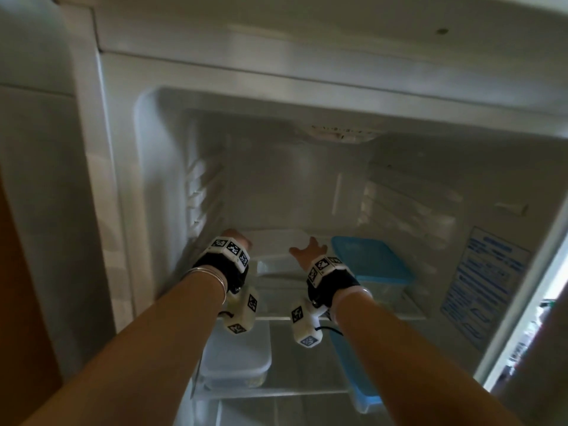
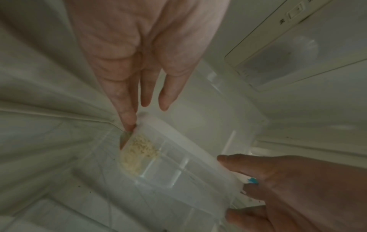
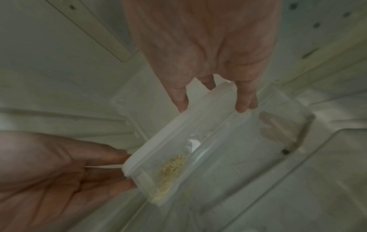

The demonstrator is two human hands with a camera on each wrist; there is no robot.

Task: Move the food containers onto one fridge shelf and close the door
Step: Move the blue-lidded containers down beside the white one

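Left hand: the left hand (image 1: 238,238) is at the left end of the clear container (image 1: 278,247), fingers straight, one fingertip (image 2: 129,120) touching its corner, nothing gripped.
Right hand: the right hand (image 1: 309,249) sits at the other end, fingers (image 3: 245,100) extended down against the lid edge, loose rather than wrapped.
Clear container: on the upper shelf (image 1: 396,315), white lid on, some pale crumbly food (image 3: 172,169) inside.
Blue-lidded container: blue-lidded container (image 1: 368,265) just beside it, to the right, same shelf.
Lower shelf: a white-lidded container (image 1: 239,355) and a blue lid (image 1: 356,373) below.
Fridge door: open.
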